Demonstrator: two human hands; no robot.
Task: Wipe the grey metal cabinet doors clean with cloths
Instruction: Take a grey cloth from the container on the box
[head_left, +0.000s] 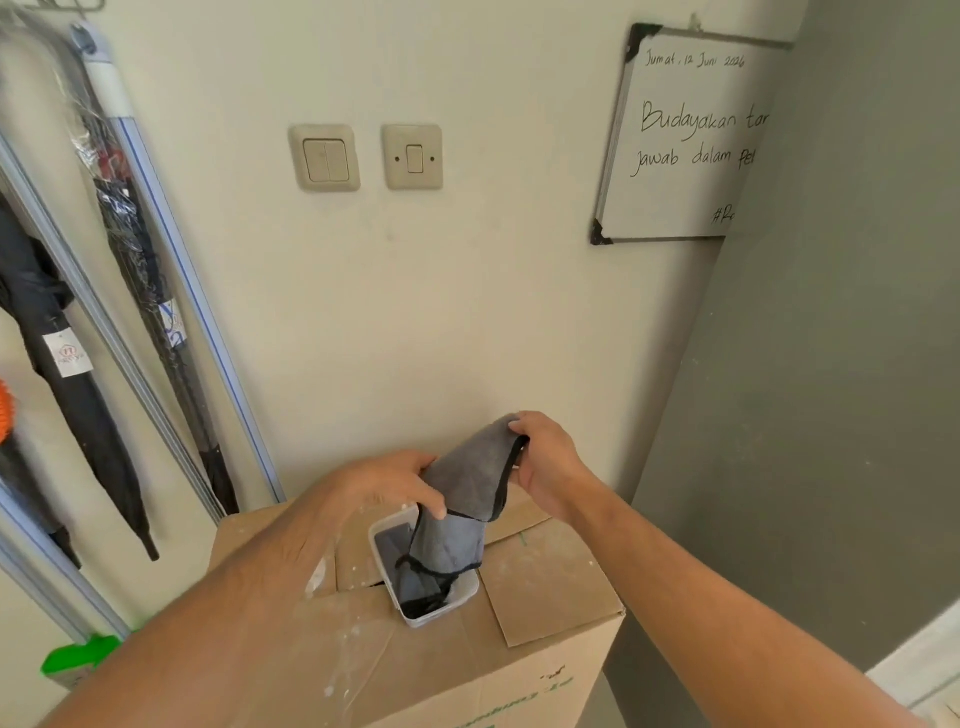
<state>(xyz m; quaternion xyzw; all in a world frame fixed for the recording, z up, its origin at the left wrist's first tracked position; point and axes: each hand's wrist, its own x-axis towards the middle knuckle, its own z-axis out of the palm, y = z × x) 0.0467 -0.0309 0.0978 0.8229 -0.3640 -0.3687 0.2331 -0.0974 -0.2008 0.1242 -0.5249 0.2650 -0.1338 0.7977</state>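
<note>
A grey cloth (462, 499) with a black hem hangs half out of a small white plastic tub (457, 603) that stands on a cardboard box (545, 587). My left hand (384, 483) grips the cloth's middle from the left. My right hand (545, 457) pinches its top corner, held a little above the tub. More grey cloth lies inside the tub. The grey side of the metal cabinet (841, 364) fills the right of the view; its doors are out of sight.
Folded black umbrellas (78, 395) and long grey rails (208, 332) lean on the wall at left. Two light switches (324, 158) and a whiteboard (685, 140) hang on the cream wall. A green object (78, 654) sits low left.
</note>
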